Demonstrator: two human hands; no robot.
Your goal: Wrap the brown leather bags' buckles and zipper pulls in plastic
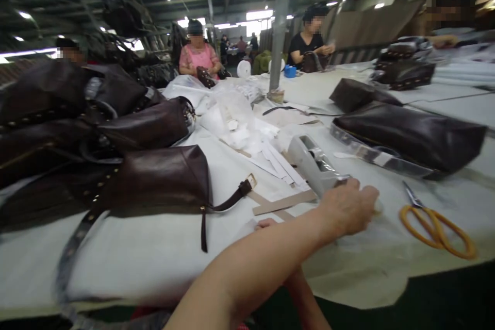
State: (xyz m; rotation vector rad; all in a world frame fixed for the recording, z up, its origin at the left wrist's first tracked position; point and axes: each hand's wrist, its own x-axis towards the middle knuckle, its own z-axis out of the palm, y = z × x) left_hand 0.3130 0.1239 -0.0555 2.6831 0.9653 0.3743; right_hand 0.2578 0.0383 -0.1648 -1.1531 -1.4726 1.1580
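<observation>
My left arm crosses over my right arm. My left hand [350, 207] is closed at the cutting end of a grey tape dispenser [312, 165]; what its curled fingers pinch is too small and blurred to name. Mostly hidden behind the left forearm, my right hand [266, 223] shows only bent fingertips beside a thin whitish sheet, and what they hold cannot be made out. Just beyond those fingertips are brown card strips [284, 202]. To the left lies a dark brown leather bag [164, 180] with a buckled strap [234, 197].
Orange-handled scissors [436, 232] lie right of my left hand, near the table edge. Another dark bag [413, 134] rests behind them. Bags [46, 93] are piled at the left. White paper and plastic scraps [240, 118] cover the middle, before a metal post [279, 26]. Several people work beyond.
</observation>
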